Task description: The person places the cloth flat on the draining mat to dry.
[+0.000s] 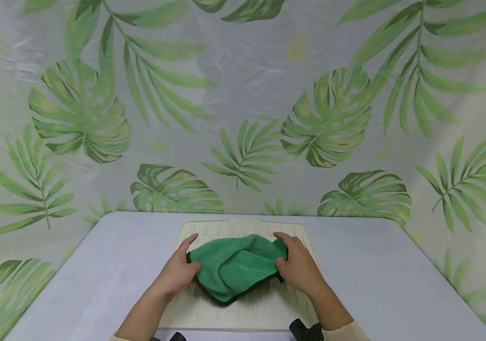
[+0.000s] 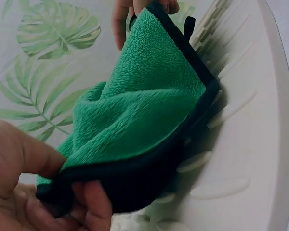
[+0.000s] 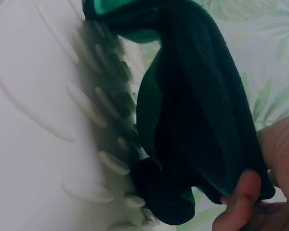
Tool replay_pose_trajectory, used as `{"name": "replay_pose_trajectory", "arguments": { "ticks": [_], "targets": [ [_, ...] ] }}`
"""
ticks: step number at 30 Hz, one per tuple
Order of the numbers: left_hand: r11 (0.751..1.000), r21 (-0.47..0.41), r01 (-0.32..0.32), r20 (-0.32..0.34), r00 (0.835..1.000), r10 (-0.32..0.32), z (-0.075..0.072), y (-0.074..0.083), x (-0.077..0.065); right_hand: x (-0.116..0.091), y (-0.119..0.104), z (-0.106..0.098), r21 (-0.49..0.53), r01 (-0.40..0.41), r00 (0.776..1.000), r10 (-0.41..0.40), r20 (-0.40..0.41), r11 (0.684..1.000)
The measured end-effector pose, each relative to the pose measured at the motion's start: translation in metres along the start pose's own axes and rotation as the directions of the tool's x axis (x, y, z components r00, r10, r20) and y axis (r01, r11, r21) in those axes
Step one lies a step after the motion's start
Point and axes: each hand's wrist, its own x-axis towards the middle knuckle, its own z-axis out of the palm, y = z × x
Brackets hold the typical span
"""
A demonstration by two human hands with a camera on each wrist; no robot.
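A green towel (image 1: 238,265) with a dark edging hangs in loose folds between my two hands, over a cream ribbed mat (image 1: 243,317). My left hand (image 1: 176,271) pinches its left end between thumb and fingers; in the left wrist view the thumb lies on the green face and fingertips (image 2: 94,197) show below the dark border. At the opposite end my right hand (image 1: 297,263) grips the towel's right corner. The right wrist view shows the towel's shaded underside (image 3: 192,96), with the fingers at its lower edge. A small dark loop (image 2: 189,28) sticks out from the border.
The mat lies on a white table (image 1: 366,274) with rounded far corners. Behind the table hangs a leaf-patterned curtain (image 1: 251,104). Dark camera mounts (image 1: 307,330) show by the wrists at the bottom of the head view.
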Motion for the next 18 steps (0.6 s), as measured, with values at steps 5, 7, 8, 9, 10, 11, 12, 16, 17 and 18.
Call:
{"name": "replay_pose_trajectory", "arguments": {
  "ticks": [5, 7, 8, 9, 10, 11, 12, 16, 17, 18],
  "targets": [
    [0.999, -0.028, -0.03, -0.044, 0.999, 0.029, -0.0028, 0.0021, 0.0003, -0.0008, -0.0029, -0.0024, 0.021, -0.032, 0.999, 0.032, -0.005, 0.999],
    [0.998, -0.035, -0.049, -0.042, 0.998, 0.047, -0.003, 0.0019, 0.0002, -0.0011, -0.0031, -0.0026, 0.038, -0.042, 0.999, 0.042, -0.015, 0.998],
    [0.998, -0.037, -0.054, -0.033, 0.998, 0.053, -0.0029, 0.0019, 0.0003, -0.0009, -0.0029, -0.0023, 0.038, -0.041, 0.999, 0.042, -0.02, 0.998],
    [0.998, -0.036, -0.054, -0.022, 0.998, 0.053, -0.0026, 0.0017, 0.0001, -0.0007, -0.003, -0.0019, 0.036, -0.035, 0.999, 0.036, -0.027, 0.999],
    [0.998, -0.031, -0.054, -0.008, 0.999, 0.054, -0.0023, 0.0016, -0.0001, -0.0007, -0.0029, -0.0017, 0.04, -0.033, 0.999, 0.034, -0.025, 0.999],
    [0.998, -0.025, -0.053, 0.006, 0.999, 0.053, -0.002, 0.0015, -0.0005, -0.0006, -0.0029, -0.0016, 0.051, -0.037, 0.999, 0.038, -0.014, 0.998],
    [0.999, -0.021, -0.049, 0.019, 0.999, 0.049, -0.0017, 0.0013, -0.0008, -0.0004, -0.0026, -0.0012, 0.059, -0.036, 0.999, 0.037, -0.004, 0.998],
    [0.999, -0.017, -0.03, 0.061, 0.998, 0.031, -0.0002, 0.001, -0.0015, -0.0004, -0.0026, -0.0004, 0.075, -0.017, 0.999, 0.013, 0.051, 0.997],
    [0.999, -0.017, -0.027, 0.065, 0.997, 0.028, 0.0001, 0.001, -0.0016, -0.0004, -0.0028, -0.0002, 0.065, -0.007, 0.998, 0.003, 0.055, 0.998],
    [1.0, -0.015, -0.025, 0.067, 0.997, 0.026, 0.0003, 0.0008, -0.0016, -0.0006, -0.0029, 0.0, 0.056, 0.004, 0.999, -0.007, 0.053, 0.998]
  ]
}}
